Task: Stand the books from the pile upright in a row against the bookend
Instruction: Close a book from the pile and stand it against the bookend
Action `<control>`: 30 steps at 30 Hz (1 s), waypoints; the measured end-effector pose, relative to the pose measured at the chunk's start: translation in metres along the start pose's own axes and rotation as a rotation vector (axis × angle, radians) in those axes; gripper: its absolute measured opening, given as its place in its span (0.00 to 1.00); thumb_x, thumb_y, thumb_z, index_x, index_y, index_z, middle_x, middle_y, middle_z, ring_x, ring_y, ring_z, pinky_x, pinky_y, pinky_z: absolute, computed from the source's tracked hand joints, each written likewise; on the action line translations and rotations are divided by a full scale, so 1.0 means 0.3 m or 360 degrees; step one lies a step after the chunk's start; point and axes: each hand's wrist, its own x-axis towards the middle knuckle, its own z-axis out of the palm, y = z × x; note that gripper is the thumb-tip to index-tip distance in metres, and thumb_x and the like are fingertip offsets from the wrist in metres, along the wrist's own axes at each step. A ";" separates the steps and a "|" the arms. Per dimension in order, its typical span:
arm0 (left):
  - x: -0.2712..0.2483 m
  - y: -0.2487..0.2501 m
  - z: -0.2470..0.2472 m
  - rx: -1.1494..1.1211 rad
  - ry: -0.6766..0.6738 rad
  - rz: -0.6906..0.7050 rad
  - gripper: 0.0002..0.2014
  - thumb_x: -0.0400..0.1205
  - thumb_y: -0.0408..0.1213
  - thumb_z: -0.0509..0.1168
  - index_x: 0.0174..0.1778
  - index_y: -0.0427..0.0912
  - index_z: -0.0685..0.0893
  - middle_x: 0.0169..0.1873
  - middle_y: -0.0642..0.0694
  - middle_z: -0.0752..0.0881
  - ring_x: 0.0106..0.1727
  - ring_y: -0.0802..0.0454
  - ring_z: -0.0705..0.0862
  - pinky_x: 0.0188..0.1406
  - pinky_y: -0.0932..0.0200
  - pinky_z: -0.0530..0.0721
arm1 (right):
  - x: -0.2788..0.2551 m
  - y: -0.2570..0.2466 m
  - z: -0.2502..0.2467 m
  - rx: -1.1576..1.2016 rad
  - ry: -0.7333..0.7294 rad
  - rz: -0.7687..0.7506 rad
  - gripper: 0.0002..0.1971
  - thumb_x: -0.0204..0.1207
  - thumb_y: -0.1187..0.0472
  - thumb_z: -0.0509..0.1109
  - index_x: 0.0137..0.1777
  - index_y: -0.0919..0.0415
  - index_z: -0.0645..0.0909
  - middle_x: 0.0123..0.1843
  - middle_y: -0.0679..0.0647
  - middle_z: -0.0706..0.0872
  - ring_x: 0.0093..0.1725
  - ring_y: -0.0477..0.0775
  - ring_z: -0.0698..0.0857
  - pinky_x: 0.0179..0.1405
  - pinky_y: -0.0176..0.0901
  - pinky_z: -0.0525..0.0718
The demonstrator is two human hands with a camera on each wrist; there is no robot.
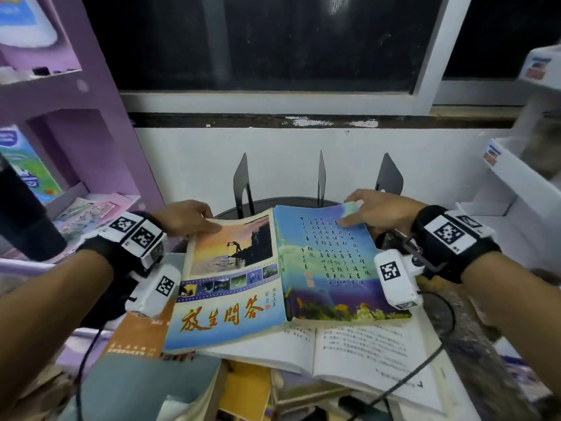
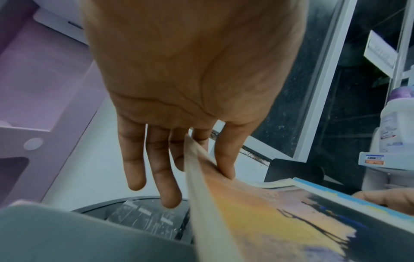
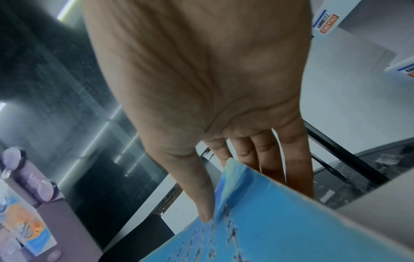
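A blue paperback (image 1: 273, 275) lies spread open, covers up, over the pile. My left hand (image 1: 189, 218) pinches the far corner of its front cover (image 2: 268, 218), thumb on top, fingers (image 2: 165, 177) underneath. At the far corner of the back cover (image 3: 280, 221), my right hand (image 1: 373, 211) pinches with the thumb (image 3: 201, 195) on top. Behind the book stands a black bookend rack (image 1: 318, 180) with three upright dividers and nothing in it. An open white book (image 1: 358, 357) and an orange book (image 1: 136, 335) lie beneath.
A purple shelf unit (image 1: 76, 117) stands at the left, with leaflets (image 1: 88, 214) on its lower ledge. White shelving (image 1: 516, 183) is at the right. A white wall and a dark window (image 1: 273, 41) lie behind. More books (image 1: 243, 390) and a black cable (image 1: 419, 375) lie in front.
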 end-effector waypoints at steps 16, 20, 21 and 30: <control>-0.179 0.111 -0.099 -0.0833 0.0851 0.0418 0.07 0.80 0.36 0.70 0.42 0.43 0.77 0.33 0.45 0.83 0.31 0.48 0.80 0.28 0.59 0.77 | -0.199 -0.077 -0.059 0.0262 0.0669 -0.0330 0.25 0.70 0.64 0.79 0.64 0.51 0.73 0.58 0.57 0.80 0.52 0.61 0.85 0.47 0.52 0.87; -0.209 0.114 -0.101 -0.1092 0.0972 0.0499 0.09 0.80 0.36 0.69 0.38 0.48 0.76 0.35 0.47 0.83 0.36 0.48 0.81 0.32 0.56 0.77 | -0.242 -0.099 -0.064 0.0367 0.0801 -0.0365 0.23 0.72 0.63 0.77 0.64 0.51 0.73 0.58 0.57 0.82 0.53 0.58 0.85 0.50 0.50 0.85; -0.219 0.119 -0.101 -0.1178 0.0994 0.0526 0.09 0.80 0.35 0.69 0.38 0.48 0.75 0.36 0.47 0.83 0.36 0.49 0.81 0.31 0.57 0.77 | -0.253 -0.108 -0.064 0.0375 0.0838 -0.0380 0.24 0.72 0.62 0.77 0.65 0.51 0.73 0.58 0.55 0.81 0.55 0.58 0.85 0.52 0.49 0.84; -0.273 0.173 -0.109 -0.1642 0.1107 0.0861 0.08 0.81 0.31 0.67 0.43 0.47 0.75 0.38 0.50 0.83 0.37 0.56 0.83 0.37 0.61 0.82 | -0.322 -0.213 -0.043 0.0469 0.1092 -0.0683 0.25 0.75 0.67 0.72 0.70 0.53 0.71 0.56 0.54 0.78 0.38 0.48 0.79 0.21 0.20 0.72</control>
